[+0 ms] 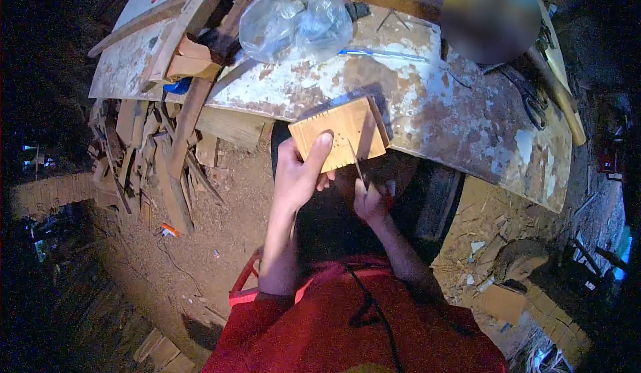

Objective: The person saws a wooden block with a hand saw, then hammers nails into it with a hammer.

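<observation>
"Two hands are in view; what has the left hand (299,172) got?"

"A pale wooden block (339,131), pinched with the thumb laid across its upper face and the fingers tucked beneath."

"Where is it, exactly?"

"In front of the person, tilted, over the near edge of the paint-worn bench (427,109). Whether it rests on that edge I can't tell. Short dark notches run along two opposite edges, with small dark dots on the face."

"And the right hand (371,201)?"

"Curled closed around the lower end of a thin, narrow-bladed tool (359,166). Its tip lies over the block's face near the dots; I can't make out whether it touches, or what sort of blade it is."

"What's farther back?"

"A clear plastic bag (294,24) sits on the bench beyond the block, and a slim blue rod (384,54) lies just to the right of it. A dark scissor-like tool (531,102) lies near the bench's right end."

"To the left?"

"Timber offcuts (170,149) lean in a heap against the bench, above the dusty floor (220,219)."
</observation>
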`<state>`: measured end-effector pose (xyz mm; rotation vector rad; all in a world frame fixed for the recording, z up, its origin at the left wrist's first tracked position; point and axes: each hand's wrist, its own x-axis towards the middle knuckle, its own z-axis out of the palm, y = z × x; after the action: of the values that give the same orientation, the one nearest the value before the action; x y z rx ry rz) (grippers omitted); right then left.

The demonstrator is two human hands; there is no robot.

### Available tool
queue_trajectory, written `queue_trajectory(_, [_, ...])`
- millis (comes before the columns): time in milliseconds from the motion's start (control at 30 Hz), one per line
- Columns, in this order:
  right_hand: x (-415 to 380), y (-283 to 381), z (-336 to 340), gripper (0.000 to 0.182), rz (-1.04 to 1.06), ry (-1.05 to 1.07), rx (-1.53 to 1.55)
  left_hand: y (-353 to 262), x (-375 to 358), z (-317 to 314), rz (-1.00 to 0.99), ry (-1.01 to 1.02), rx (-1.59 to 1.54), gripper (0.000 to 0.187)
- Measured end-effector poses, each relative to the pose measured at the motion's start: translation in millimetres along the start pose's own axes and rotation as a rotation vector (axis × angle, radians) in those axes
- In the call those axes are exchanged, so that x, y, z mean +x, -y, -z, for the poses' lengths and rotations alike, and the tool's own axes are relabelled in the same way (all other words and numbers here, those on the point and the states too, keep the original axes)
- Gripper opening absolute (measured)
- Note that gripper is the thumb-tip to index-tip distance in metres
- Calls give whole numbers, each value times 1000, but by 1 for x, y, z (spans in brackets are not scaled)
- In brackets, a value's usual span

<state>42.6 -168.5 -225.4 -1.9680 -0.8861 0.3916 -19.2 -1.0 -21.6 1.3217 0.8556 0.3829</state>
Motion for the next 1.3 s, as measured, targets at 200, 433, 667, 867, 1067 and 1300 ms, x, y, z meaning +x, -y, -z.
queue_trajectory(200, [32,87,48,19,85,-27,83,6,-1,-5,-13,-66,-1,40])
queue_trajectory(433, [22,36,21,15,235,-174,-39,2,0,-7,-56,-48,-21,36])
queue_trajectory(667, [15,35,22,24,121,-7,-35,4,-1,-5,-80,-6,-17,34])
queue_trajectory(867, [22,61,32,25,78,-12,-33,6,-3,-7,-33,-82,-33,35])
queue_trajectory(1067, [10,29,18,23,157,-110,-78,4,-2,-10,-86,-66,-106,35])
queue_trajectory(1300, [31,65,49,21,167,-110,99,1,0,-4,-91,-27,6,37])
